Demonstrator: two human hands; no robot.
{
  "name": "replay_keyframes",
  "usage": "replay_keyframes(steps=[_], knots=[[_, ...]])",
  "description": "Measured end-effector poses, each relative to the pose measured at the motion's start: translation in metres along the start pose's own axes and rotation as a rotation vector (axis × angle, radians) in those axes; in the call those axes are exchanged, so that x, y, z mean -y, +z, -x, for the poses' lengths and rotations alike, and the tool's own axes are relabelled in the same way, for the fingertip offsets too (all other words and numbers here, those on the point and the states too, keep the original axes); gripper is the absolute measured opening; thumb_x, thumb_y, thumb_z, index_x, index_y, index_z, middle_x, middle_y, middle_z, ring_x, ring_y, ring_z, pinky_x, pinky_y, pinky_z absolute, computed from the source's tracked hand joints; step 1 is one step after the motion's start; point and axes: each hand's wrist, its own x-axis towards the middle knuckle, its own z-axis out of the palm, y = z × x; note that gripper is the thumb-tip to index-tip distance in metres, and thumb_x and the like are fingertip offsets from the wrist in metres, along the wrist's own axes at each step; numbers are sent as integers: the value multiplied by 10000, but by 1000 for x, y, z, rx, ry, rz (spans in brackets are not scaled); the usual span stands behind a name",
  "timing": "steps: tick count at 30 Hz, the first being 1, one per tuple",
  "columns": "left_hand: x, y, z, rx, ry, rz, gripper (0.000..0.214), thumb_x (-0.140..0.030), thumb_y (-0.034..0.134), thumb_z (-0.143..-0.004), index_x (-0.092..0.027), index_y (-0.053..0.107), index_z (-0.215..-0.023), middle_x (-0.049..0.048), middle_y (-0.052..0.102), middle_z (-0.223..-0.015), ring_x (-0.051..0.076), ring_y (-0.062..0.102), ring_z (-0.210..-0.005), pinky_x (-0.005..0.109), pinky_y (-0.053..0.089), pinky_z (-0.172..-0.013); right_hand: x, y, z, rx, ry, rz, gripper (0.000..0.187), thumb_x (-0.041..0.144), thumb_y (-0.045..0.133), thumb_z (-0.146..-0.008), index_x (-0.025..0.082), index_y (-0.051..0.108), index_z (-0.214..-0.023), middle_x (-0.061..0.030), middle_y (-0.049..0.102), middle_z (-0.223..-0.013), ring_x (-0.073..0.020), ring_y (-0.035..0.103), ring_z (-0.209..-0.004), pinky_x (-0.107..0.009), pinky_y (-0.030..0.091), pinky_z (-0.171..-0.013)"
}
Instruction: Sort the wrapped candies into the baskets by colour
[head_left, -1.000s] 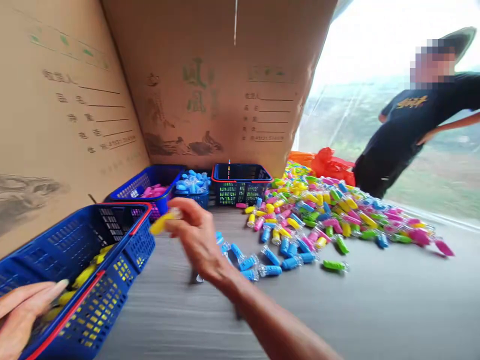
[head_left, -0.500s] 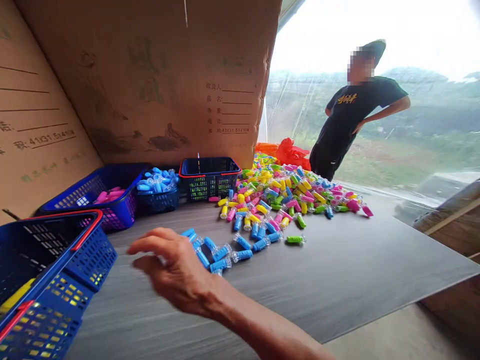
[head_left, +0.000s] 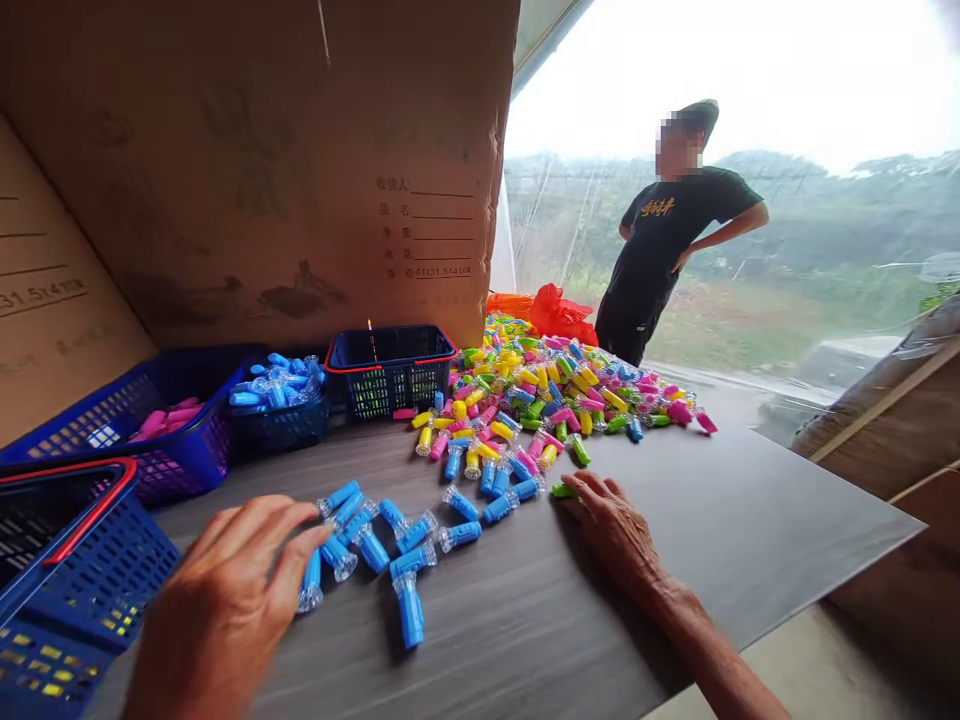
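Observation:
My left hand (head_left: 225, 605) lies at the lower left, its fingertips against a loose group of blue capsules with clear ends (head_left: 382, 540). It appears to hold nothing. My right hand (head_left: 615, 525) rests flat on the grey wood-grain board (head_left: 712, 520), fingers apart, right beside a green capsule (head_left: 562, 490). Behind these hands spreads a large heap of mixed pink, yellow, green and blue capsules (head_left: 540, 390). Nearest my left hand stands a blue basket with a red rim (head_left: 82, 540), its contents out of sight.
Along the back stand a blue basket of pink capsules (head_left: 187, 455), a small basket of blue capsules (head_left: 277, 430) and a red-rimmed basket (head_left: 390, 390). Cardboard panels (head_left: 247, 200) rise behind them. Red plastic bags (head_left: 559, 315) lie beyond the heap. A person in a black T-shirt (head_left: 660, 235) stands there.
My right hand has moved right to the green capsule, and the yellow capsule it held earlier is gone from it. My left hand has left the basket and reached the blue capsules.

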Motion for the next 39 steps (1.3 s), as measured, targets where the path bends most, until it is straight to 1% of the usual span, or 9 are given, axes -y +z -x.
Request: replay_keyframes(steps=[4,8,11,15,19,22,27,34,39], knots=[[-42,42,-39,194,-10,44,229,-353,494,-879,-262,705,-876,21,707,-1006,218,610,-967,331,468,-867,-4,10,-1,-57,48,-164,275,294,427,-914,271,674,-1033,-70,687,-1075,-248,599,-977,-364,503,-814],[-39,65,-50,227,-68,33,199,-293,509,-890,-254,704,-893,13,704,-1027,206,614,-986,310,460,-860,14,4,-24,-167,145,-529,266,381,511,-870,236,683,-1012,-81,708,-1041,-235,655,-908,-330,513,-773],[-20,73,-48,141,-59,-10,220,-279,491,-907,-245,708,-913,23,703,-1045,213,610,-993,322,449,-887,63,-10,-77,-205,85,-736,325,366,549,-838,207,675,-1093,-85,712,-1059,-231,652,-923,-323,508,-774],[4,77,-45,86,-101,-129,253,-296,472,-917,-230,713,-956,46,695,-1055,241,603,-1005,340,445,-881,140,-21,-185,-242,3,-874,328,205,583,-735,210,680,-1048,-39,725,-975,-182,634,-817,-314,498,-772],[16,68,-46,122,-217,-202,306,-313,425,-937,-213,701,-1024,67,690,-1065,247,594,-1000,335,436,-845,182,-20,-251,-175,1,-930,427,154,629,-651,168,674,-1076,-42,721,-985,-162,627,-755,-300,505,-730],[17,63,-47,206,-292,-217,315,-333,407,-946,-224,694,-1019,66,686,-1054,241,599,-976,313,424,-778,180,-18,-238,-122,-49,-958,341,207,626,-676,166,703,-1005,-22,720,-904,-160,629,-746,-286,502,-717],[8,66,-46,344,-290,-190,308,-345,413,-944,-239,688,-1033,61,681,-1073,229,623,-980,282,412,-731,132,-9,-158,-67,-104,-833,221,295,549,-789,190,731,-857,-14,722,-812,-175,637,-746,-297,490,-703],[-11,80,-40,406,-211,3,269,-343,436,-931,-254,679,-1004,25,695,-1047,183,646,-903,256,410,-720,39,2,-80,-197,201,-207,302,231,460,-870,212,689,-1066,-77,683,-1158,-230,624,-986,-323,446,-768],[-21,92,-35,388,-148,126,253,-322,460,-911,-260,686,-1008,5,701,-1041,164,650,-911,239,425,-752,-9,-5,-64,-182,460,-84,371,331,455,-920,202,608,-1232,-93,599,-1298,-239,605,-1042,-322,433,-776]])
